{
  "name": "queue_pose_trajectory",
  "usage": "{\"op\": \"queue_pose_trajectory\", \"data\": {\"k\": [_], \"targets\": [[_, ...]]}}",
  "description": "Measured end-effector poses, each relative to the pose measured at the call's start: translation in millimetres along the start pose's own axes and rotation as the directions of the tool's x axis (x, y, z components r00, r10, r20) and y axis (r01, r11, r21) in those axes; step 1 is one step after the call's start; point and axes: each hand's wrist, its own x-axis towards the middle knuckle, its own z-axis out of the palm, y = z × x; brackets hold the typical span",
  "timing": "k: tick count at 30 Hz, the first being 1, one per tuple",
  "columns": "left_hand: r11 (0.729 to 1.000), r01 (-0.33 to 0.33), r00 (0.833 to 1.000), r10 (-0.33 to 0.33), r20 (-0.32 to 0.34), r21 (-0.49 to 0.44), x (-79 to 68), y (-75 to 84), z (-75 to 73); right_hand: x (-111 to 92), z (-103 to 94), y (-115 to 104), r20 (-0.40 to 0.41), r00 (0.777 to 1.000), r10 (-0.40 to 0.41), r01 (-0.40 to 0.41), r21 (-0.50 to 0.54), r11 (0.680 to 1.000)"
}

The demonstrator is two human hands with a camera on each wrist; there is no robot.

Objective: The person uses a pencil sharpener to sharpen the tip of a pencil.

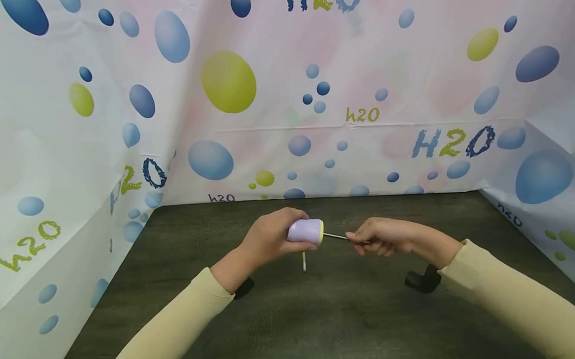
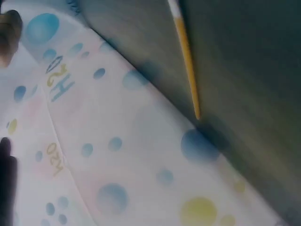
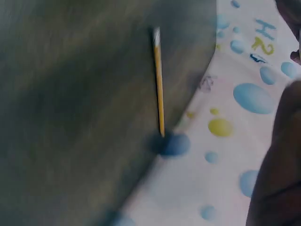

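Observation:
My left hand (image 1: 271, 235) grips a pale lavender cup (image 1: 304, 231) with a yellow rim, tipped on its side above the table so its mouth faces right. Opposite it, my right hand (image 1: 387, 236) pinches a thin metal rod (image 1: 335, 235), its left end at or inside the cup's mouth. The rod's full shape is hidden by the cup and fingers, so I cannot tell its kind. Below the cup, a slim yellow stick (image 1: 304, 261) with a whitish end lies on the table; both wrist views show the stick (image 2: 187, 61) (image 3: 159, 87) at full length.
The dark wood-look table (image 1: 334, 318) ends at a white sheet (image 1: 286, 163) printed with blue and green dots and H2O lettering, which rises behind and along both sides. Black wrist-camera mounts (image 1: 423, 279) show under both wrists.

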Motion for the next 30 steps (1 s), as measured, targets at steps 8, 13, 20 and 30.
{"op": "queue_pose_trajectory", "data": {"k": [8, 13, 20, 30], "targets": [[0.886, 0.435, 0.899, -0.42, 0.122, -0.16, 3.6, 5.8, -6.3, -5, 18.2, 0, -0.351, 0.743, -0.569, 0.107, -0.778, 0.619], [0.487, 0.797, 0.603, -0.659, 0.449, -0.356, 11.8, 3.4, -10.5, 0, 16.7, 9, -0.039, 0.306, -0.951, -0.087, -0.996, 0.013], [0.269, 0.909, 0.418, -0.578, 0.701, -0.319, 13.8, 1.2, -10.1, 5, 14.7, 10, 0.283, 0.067, -0.957, -0.217, -0.932, -0.291], [0.942, 0.326, 0.938, -0.312, 0.148, -0.082, -2.4, 15.6, 1.4, -15, 13.4, -11, -0.242, 0.937, -0.25, 0.129, -0.426, 0.895]]}}
